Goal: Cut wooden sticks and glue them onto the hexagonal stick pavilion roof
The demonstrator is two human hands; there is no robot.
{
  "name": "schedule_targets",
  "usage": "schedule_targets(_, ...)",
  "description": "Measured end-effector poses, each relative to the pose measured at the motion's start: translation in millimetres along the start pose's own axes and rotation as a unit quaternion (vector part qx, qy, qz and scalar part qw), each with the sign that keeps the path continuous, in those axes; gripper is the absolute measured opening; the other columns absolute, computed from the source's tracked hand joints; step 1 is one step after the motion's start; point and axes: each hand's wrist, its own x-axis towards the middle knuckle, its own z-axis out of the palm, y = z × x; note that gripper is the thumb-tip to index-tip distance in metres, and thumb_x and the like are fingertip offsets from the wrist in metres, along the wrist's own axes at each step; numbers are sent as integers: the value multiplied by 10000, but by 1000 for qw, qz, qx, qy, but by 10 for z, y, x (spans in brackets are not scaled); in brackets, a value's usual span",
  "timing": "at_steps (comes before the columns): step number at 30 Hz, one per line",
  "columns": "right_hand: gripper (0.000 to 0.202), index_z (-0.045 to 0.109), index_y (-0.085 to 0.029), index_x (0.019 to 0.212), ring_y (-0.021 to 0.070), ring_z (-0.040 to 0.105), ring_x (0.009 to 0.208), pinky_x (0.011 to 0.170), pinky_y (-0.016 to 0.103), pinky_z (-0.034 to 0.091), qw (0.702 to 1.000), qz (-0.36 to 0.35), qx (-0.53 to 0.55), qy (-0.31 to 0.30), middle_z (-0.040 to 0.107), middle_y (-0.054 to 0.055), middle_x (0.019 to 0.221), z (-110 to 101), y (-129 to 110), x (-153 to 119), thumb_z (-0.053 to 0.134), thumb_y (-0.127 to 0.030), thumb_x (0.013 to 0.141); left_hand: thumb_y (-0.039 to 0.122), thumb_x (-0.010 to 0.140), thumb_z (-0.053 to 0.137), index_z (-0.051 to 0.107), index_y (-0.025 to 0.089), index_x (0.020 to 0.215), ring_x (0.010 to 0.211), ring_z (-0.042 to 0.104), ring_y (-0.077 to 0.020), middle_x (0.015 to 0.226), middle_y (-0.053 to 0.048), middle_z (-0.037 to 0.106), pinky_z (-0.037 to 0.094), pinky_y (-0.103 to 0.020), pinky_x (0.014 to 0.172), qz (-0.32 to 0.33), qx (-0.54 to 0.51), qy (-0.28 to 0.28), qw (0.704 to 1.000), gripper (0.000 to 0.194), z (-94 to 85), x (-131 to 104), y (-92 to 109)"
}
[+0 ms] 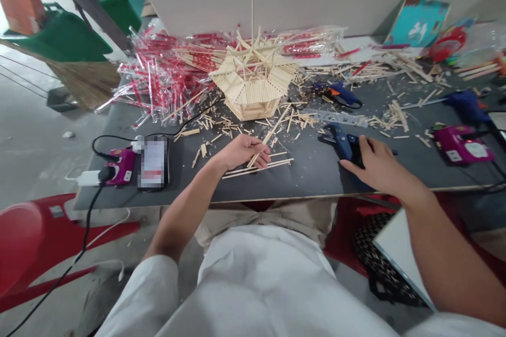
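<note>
The left grip [245,151] is closing its fingers on a few thin wooden sticks [275,125], and they are leaning up and away from it, toward the little stick house [255,90]. More long sticks [272,165] are lying flat on the gray tabletop [177,171], just under the left grip and on its near side. The stick house is standing past the left grip, and its roof is spreading out all around. Lots of tiny stick bits [227,125] are lying between the left grip and the house. The right grip [375,163] is resting on a dark blue hand tool [343,142], but I cannot tell if it is squeezing it. A clear ruler [336,117] and a blue glue gun [342,93] are lying past that tool. A purple plug box [462,145] is sitting to the right of the right grip. A phone [153,162] is lying to the left of the left grip, and red and clear wrappers [154,76] are piling up farther off on that side.
</note>
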Motion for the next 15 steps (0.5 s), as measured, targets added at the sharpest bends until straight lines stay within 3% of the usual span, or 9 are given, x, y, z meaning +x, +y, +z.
schedule_targets(3, 814, 361, 16, 1556, 523, 516, 1276, 1026, 618, 428, 999, -17, -35, 28, 539, 380, 1337, -86, -42, -19, 262, -576, 1004, 400, 882, 771, 697, 76, 880, 650, 751, -187, 795, -135, 764, 629, -296, 626, -4, -8, 11, 1000, 333, -20, -11, 24)
schedule_targets(6, 693, 503, -28, 1447, 460, 611, 1116, 945, 569, 467, 1000, -15, -4, 23, 620, 320, 1184, -213, -113, -59, 238, -500, 1014, 390, 890, 763, 697, 84, 876, 646, 748, -181, 804, -134, 767, 630, -295, 623, -2, 1, 17, 1000, 313, -27, 12, 66)
schedule_targets(9, 573, 651, -155, 1090, 339, 663, 868, 793, 446, 498, 990, 12, 127, -50, 690, 194, 945, -408, -300, -111, 250, -557, 1016, 388, 901, 747, 702, 91, 883, 647, 750, -186, 817, -138, 771, 632, -300, 615, 1, 25, 11, 1000, 301, 4, 71, 116)
schedule_targets(11, 551, 616, -217, 897, 274, 655, 765, 703, 379, 478, 967, 31, 227, -113, 705, 115, 844, -544, -483, -131, 274, -634, 1009, 384, 913, 731, 705, 89, 887, 655, 755, -193, 818, -144, 770, 633, -305, 616, 0, 42, 0, 999, 297, 46, 106, 156)
schedule_targets(15, 562, 599, -228, 841, 227, 629, 730, 646, 330, 440, 933, -15, 323, -161, 712, 60, 827, -689, -818, -106, 338, -704, 986, 350, 930, 704, 699, 86, 863, 649, 757, -205, 790, -141, 759, 633, -318, 615, -6, 76, -5, 997, 273, 146, 134, 245)
